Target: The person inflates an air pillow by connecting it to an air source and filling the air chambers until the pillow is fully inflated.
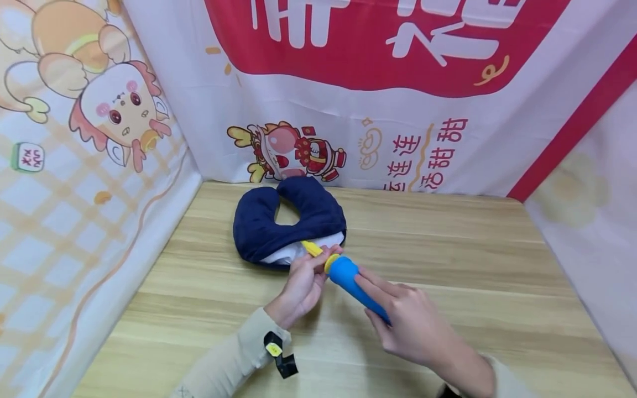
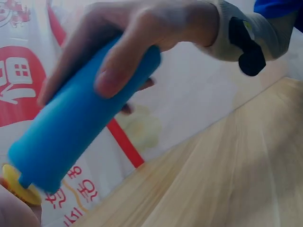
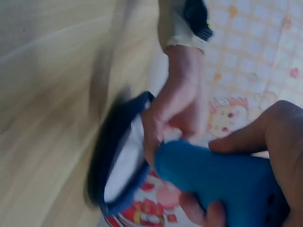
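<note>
A navy U-shaped neck pillow [image 1: 252, 228] lies on the table with its near edge open, showing a white inner layer [image 1: 282, 254]. At that opening my left hand [image 1: 302, 284] pinches the yellow front part [image 1: 312, 248] of a hand pump, whose tip meets the white layer. My right hand [image 1: 415, 323] grips the pump's blue barrel [image 2: 90, 109], thumb on one side and fingers round the other. A short blue stem bridges a small gap between the barrel and a yellow disc [image 2: 29, 193]. In the right wrist view, the barrel's front end overlaps my left fingertips.
The wood-grain table [image 1: 448, 237] meets a printed cloth backdrop [image 1: 318, 105] just behind the pillow. Another printed cloth [image 1: 74, 193] hangs along the left side, and a pale one [image 1: 587, 221] along the right. Black straps [image 1: 278, 354] sit round my sleeve cuffs.
</note>
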`<state>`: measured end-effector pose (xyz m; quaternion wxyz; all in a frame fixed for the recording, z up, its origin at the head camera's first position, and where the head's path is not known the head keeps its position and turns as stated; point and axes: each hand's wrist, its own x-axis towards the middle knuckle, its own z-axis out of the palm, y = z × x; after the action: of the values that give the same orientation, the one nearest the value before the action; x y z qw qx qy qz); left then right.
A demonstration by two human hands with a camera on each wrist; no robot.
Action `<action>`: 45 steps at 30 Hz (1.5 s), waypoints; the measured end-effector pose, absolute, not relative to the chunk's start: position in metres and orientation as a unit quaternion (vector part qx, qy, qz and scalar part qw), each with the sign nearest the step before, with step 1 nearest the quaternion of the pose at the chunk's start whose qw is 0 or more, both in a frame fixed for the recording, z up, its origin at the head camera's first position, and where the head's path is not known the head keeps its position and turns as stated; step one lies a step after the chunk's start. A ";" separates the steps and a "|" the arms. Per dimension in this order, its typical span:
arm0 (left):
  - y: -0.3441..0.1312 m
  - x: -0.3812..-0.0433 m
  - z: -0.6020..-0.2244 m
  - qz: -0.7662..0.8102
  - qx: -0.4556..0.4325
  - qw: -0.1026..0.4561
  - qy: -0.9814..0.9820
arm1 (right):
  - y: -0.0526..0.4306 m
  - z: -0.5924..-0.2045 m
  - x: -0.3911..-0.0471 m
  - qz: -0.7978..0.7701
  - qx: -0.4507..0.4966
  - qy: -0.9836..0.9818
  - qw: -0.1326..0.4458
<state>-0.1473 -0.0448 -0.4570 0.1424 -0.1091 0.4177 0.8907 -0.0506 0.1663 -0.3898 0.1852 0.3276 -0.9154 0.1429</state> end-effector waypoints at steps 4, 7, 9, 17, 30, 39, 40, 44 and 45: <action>-0.054 -0.152 -0.457 0.897 -0.116 0.147 0.400 | 0.195 -0.372 -0.031 0.164 0.317 -0.926 0.123; -0.059 -0.154 -0.458 0.900 -0.119 0.146 0.392 | 0.215 -0.359 -0.013 0.159 0.303 -0.934 0.101; -0.059 -0.154 -0.457 0.900 -0.117 0.145 0.394 | 0.225 -0.350 -0.003 0.147 0.285 -0.943 0.091; -0.049 -0.148 -0.456 0.897 -0.122 0.114 0.408 | 0.202 -0.338 -0.007 0.103 0.295 -0.938 0.151; -0.045 -0.138 -0.460 0.892 -0.097 0.141 0.418 | 0.150 -0.387 -0.041 0.112 0.340 -0.906 0.225; -0.057 -0.153 -0.453 0.902 -0.099 0.136 0.397 | 0.211 -0.341 -0.005 0.153 0.310 -0.933 0.104; -0.057 -0.154 -0.452 0.903 -0.099 0.135 0.396 | 0.216 -0.337 -0.002 0.142 0.299 -0.939 0.094; -0.053 -0.158 -0.452 0.903 -0.102 0.130 0.397 | 0.224 -0.325 0.005 0.110 0.288 -0.947 0.092; -0.051 -0.158 -0.452 0.901 -0.104 0.130 0.399 | 0.222 -0.324 0.005 0.104 0.292 -0.945 0.104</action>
<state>-0.1581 -0.0510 -0.4525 0.1304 -0.1045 0.3995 0.9014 0.0047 0.2222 -0.3240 0.1043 0.2921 -0.9450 0.1041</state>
